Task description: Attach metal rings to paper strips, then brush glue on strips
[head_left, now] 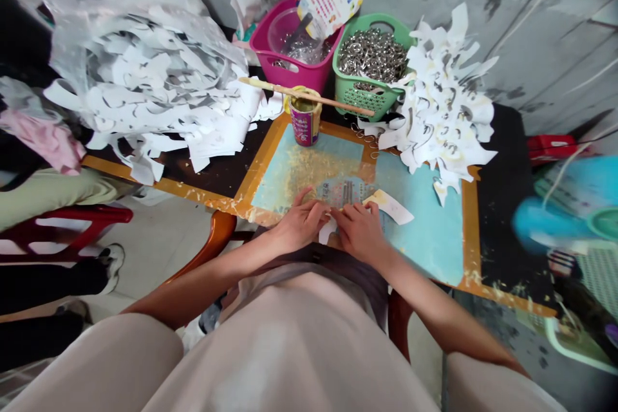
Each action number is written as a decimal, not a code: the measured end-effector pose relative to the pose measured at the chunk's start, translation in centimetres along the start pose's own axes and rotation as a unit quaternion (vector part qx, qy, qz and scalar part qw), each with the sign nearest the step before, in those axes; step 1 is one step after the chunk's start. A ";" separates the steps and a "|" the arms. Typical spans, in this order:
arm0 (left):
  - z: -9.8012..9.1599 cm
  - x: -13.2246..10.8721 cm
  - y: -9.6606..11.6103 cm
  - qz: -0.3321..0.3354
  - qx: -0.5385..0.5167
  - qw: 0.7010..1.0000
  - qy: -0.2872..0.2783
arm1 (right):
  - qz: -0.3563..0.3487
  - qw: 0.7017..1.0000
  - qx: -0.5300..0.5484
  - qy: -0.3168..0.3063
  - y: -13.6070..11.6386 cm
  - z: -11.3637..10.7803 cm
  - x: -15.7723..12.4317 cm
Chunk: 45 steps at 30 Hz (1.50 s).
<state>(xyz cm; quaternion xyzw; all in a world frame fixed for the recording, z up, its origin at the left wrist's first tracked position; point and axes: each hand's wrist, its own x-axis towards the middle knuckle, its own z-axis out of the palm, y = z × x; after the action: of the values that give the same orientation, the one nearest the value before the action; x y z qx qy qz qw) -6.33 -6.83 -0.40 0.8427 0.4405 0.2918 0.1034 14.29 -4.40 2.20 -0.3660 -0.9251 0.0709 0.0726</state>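
Both my hands rest at the near edge of a glue-smeared blue board point(425, 232). My left hand point(299, 222) and my right hand point(361, 228) meet fingertip to fingertip, pinching a small white paper piece point(386, 205) that lies flat on the board and sticks out to the right of my right hand. Just behind them stands a small can of yellowish glue point(305, 119) with a long wooden stick point(304, 94) laid across its rim.
A green basket point(360, 98) full of metal rings and a pink basket point(280, 55) stand at the back. White paper cutouts are heaped left point(145, 77) and right point(444, 109). Another person's leg and shoe point(109, 261) are by a red stool at left.
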 end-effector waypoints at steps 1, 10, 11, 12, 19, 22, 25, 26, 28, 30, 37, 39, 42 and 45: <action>0.2 -0.1 0.0 0.000 -0.005 1.000 0.005 | 0.006 1.000 0.002 0.003 -0.1 0.1 -0.1; -0.6 -0.8 1.0 -0.013 0.009 0.999 -0.030 | -0.011 0.996 0.082 0.014 1.1 0.4 -1.8; -0.9 -0.9 1.3 -0.015 0.011 0.999 -0.042 | -0.017 0.997 0.079 0.017 1.3 0.5 -2.1; -1.1 -1.0 1.5 -0.015 0.014 0.998 -0.052 | -0.022 0.997 0.069 0.019 1.3 0.5 -2.3; 0.0 -2.1 2.0 0.013 0.067 0.997 -0.038 | -0.017 0.999 0.025 -0.010 0.5 -0.2 -2.3; 0.2 -2.3 2.1 0.023 0.082 0.996 -0.028 | 0.029 0.991 0.129 0.030 1.6 -1.2 -1.3; 0.3 -2.4 2.3 0.038 0.088 0.995 -0.007 | 0.100 0.967 0.196 0.128 2.8 -1.7 0.1; 0.3 -2.4 2.4 0.039 0.088 0.995 0.000 | 0.104 0.967 0.188 0.138 3.0 -1.8 0.6; 0.5 -2.6 2.5 0.027 0.091 0.995 0.007 | 0.076 0.981 0.150 0.099 3.1 -1.7 1.5; 0.5 -2.8 2.5 0.007 0.085 0.996 0.009 | 0.046 0.990 0.132 0.021 3.0 -1.5 2.1; -1.7 -1.9 3.1 -0.191 -0.139 0.959 0.156 | 0.099 0.950 0.296 -0.023 2.0 -3.4 2.3; -2.9 -0.6 3.4 -0.229 -0.197 0.945 0.124 | 0.109 0.934 0.339 0.001 1.5 -4.5 2.1; -5.0 1.7 3.6 -0.198 -0.280 0.939 -0.010 | 0.109 0.905 0.412 -0.006 0.7 -6.4 1.7; -6.9 3.3 3.5 -0.155 -0.345 0.923 -0.063 | 0.098 0.872 0.478 -0.043 0.2 -8.3 1.4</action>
<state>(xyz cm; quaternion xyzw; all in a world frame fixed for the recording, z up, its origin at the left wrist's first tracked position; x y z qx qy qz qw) -6.46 -6.81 8.01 0.6925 0.4302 0.3521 0.4597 14.91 -2.66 10.41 -0.3722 -0.7400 0.5264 0.1918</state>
